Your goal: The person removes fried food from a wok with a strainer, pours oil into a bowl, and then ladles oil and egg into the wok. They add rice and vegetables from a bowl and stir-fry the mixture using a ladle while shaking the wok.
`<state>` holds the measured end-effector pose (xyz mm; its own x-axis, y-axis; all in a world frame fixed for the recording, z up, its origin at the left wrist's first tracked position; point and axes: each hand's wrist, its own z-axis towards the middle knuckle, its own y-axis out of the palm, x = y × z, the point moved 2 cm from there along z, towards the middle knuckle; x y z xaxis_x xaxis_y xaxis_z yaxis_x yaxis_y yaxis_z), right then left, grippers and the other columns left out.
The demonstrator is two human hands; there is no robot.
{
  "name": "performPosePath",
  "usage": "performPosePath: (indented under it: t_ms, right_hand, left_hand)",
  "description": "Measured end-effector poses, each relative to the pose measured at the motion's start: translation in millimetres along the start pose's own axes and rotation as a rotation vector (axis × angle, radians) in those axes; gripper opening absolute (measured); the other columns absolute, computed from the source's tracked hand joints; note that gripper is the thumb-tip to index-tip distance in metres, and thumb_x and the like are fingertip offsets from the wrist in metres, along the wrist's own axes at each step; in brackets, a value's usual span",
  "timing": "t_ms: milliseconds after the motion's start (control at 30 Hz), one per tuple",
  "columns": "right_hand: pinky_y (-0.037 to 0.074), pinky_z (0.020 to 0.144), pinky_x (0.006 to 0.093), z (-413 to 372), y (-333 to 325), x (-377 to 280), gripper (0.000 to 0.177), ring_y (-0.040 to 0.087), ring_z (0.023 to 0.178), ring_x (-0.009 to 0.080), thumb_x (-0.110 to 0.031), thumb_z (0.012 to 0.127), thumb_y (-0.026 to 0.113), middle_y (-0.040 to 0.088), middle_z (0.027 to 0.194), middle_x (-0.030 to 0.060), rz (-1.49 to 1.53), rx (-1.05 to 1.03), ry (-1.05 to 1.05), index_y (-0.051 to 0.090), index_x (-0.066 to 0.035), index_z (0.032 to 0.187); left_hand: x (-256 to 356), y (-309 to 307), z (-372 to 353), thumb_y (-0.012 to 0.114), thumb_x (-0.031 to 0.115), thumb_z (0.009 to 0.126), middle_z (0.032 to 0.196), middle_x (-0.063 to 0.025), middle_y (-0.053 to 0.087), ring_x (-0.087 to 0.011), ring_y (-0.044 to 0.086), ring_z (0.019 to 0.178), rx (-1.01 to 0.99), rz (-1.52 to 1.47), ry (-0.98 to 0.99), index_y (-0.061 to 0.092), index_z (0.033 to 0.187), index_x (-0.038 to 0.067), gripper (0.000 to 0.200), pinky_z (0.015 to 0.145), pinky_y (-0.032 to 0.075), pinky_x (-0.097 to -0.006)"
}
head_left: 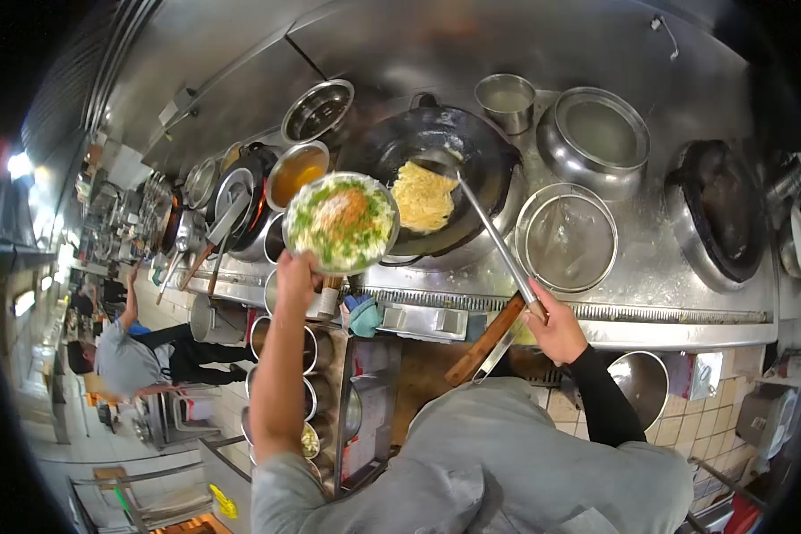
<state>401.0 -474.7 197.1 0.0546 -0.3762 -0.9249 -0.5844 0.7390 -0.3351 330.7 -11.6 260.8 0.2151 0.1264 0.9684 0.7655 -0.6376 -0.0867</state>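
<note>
My left hand [297,274] grips the rim of a metal bowl [343,262] and holds it near the wok's left edge. Chopped greens, pale shreds and a heap of orange and white powder [345,206] fill the bowl. In the black wok [485,147] lies a mound of yellow noodles [423,198]. My right hand [556,327] is closed around the end of a long metal ladle [489,221]. The ladle's head rests in the wok by the noodles, partly hidden. Just below that hand, a wooden handle [485,343] slants over the counter edge.
Left of the wok are a bowl of orange liquid [298,173] and an empty metal bowl [319,111]. Rightward stand a strainer over a pot [567,238], a large pot [601,133] and a second wok [719,209]. Another person [133,356] is at far left.
</note>
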Motion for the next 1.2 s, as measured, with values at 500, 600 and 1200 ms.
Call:
performPosePath:
  t_ms: [500, 600, 1200]
  right_hand:
    - [0.043, 0.094, 0.0274, 3, -7, 28, 0.066, 0.06, 0.113, 0.0214, -0.002, 0.089, 0.061, 0.058, 0.13, 0.023, 0.138, 0.153, -0.139, 0.034, -0.004, 0.149]
    - [0.045, 0.091, 0.0277, 6, -12, 26, 0.065, 0.063, 0.108, 0.0239, -0.002, 0.089, 0.062, 0.059, 0.126, 0.0247, 0.157, 0.15, -0.137, 0.035, -0.003, 0.148]
    - [0.047, 0.085, 0.0284, 7, -30, 34, 0.065, 0.067, 0.093, 0.031, -0.003, 0.088, 0.063, 0.063, 0.108, 0.0268, 0.154, 0.155, -0.089, 0.037, -0.004, 0.147]
  left_hand:
    - [59, 218, 152, 0.052, 0.013, 0.092, 0.106, -0.0249, 0.06, -0.041, 0.067, 0.093, -0.246, 1.791, 0.798, 0.052, 0.11, 0.005, 0.02, 0.075, 0.058, -0.0451]
    - [53, 243, 145, 0.053, 0.012, 0.092, 0.106, -0.0234, 0.058, -0.0389, 0.068, 0.091, -0.269, 1.862, 0.834, 0.051, 0.113, 0.005, 0.022, 0.076, 0.057, -0.0447]
    - [58, 265, 139, 0.048, 0.019, 0.095, 0.11, -0.022, 0.056, -0.0409, 0.067, 0.089, -0.27, 1.817, 0.866, 0.051, 0.11, 0.01, 0.018, 0.074, 0.056, -0.0481]
